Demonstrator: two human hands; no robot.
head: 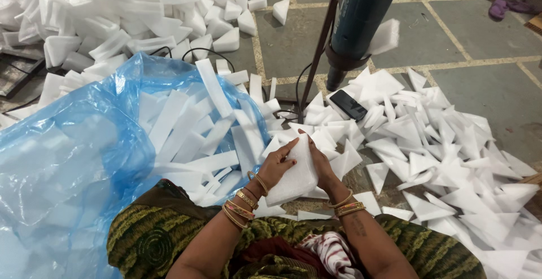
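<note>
Both hands, left hand (278, 163) and right hand (322, 163), pinch a white foam strip (293, 174) from either side, steadying it above my lap.

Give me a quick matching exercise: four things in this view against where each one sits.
Things:
1. white foam sheet
2. translucent blue plastic bag
3. black flat phone
4. dark blue power tool

Places:
A. lying on the foam triangles
B. mounted upright at top centre
C. between left hand and right hand
D. spread at left, holding foam strips

Pairs: 1-C, 2-D, 3-A, 4-B
</note>
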